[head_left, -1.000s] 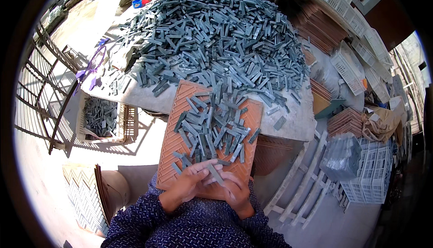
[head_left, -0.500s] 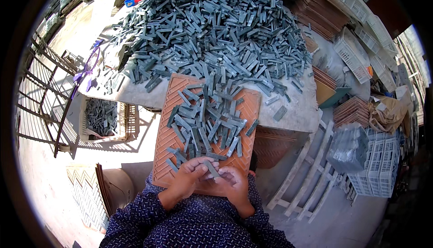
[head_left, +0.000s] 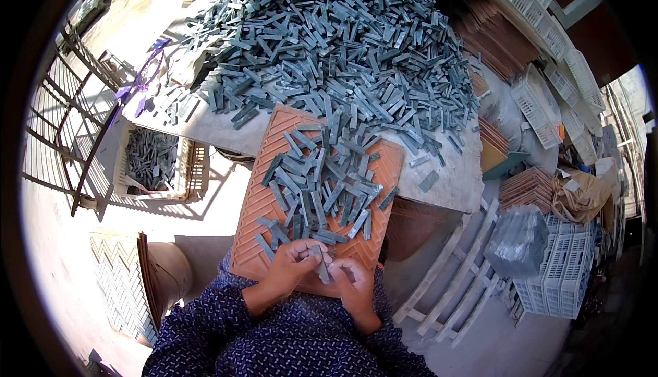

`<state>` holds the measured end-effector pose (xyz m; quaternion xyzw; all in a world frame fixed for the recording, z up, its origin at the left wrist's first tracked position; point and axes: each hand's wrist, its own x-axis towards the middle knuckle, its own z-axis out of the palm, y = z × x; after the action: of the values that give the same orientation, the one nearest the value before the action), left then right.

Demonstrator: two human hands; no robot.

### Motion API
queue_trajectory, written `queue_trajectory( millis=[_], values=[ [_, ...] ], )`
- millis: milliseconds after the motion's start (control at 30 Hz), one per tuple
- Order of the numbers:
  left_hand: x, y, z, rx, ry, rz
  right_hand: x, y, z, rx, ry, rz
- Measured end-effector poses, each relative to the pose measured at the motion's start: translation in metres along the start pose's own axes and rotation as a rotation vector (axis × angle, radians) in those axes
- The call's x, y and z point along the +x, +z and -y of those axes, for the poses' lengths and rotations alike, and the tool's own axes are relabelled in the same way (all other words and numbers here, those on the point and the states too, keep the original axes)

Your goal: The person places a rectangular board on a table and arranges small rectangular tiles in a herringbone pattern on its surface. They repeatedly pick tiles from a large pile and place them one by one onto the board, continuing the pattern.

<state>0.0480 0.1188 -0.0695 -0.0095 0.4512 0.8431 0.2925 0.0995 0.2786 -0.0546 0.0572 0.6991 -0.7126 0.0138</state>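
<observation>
Head view: orange tray (head_left: pixel 249 250) with herringbone ridges, far end overlapping the near edge of the worktop (head_left: pixel 449 190), near end close against a dark patterned garment (head_left: pixel 288 339). Over the near end of the tray, both hands close together, fingers drawn in narrow around one grey-green strip (head_left: pixel 321 269). Left hand (head_left: pixel 286 269): strip pinched between thumb and curled fingers. Right hand (head_left: pixel 356 288): thumb and forefinger at the strip's right side, exact fingertip contact too small to tell. Held strip slanted, lower end toward the right; contact with the tray impossible to tell.

On the middle of the tray, loose strips (head_left: pixel 319 178) piled at many angles, a few just beyond the left hand. Ridges bare along the tray's left side.

Beyond the tray, a broad heap (head_left: pixel 329 41) of similar strips across the worktop, trailing down to the tray's far end. Left of the tray, a white crate (head_left: pixel 183 162) with more strips inside; farther left, a dark barred frame (head_left: pixel 62 130). Nearer and left of the tray, a pale herringbone panel (head_left: pixel 120 277) beside a round container (head_left: pixel 171 271). Right of the tray, a slatted frame (head_left: pixel 444 277), then a plastic-wrapped block (head_left: pixel 517 240) beside white baskets (head_left: pixel 558 271).
</observation>
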Motion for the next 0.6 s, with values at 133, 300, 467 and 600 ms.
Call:
queue_trajectory(
  millis=[133,300,467,600],
  values=[
    [0.000,-0.002,-0.008,-0.122,-0.109,-0.086,-0.002,0.008,0.002,0.152,0.006,0.022],
    [-0.002,0.004,-0.017,-0.202,-0.150,-0.133,-0.002,0.016,0.004,0.188,0.053,0.007],
    [-0.003,-0.005,-0.013,-0.155,-0.048,-0.038,-0.002,0.010,0.003,0.142,0.127,-0.064],
    [-0.003,-0.008,-0.015,-0.162,-0.024,-0.022,-0.001,0.010,0.004,0.092,0.110,-0.111]
  ],
)
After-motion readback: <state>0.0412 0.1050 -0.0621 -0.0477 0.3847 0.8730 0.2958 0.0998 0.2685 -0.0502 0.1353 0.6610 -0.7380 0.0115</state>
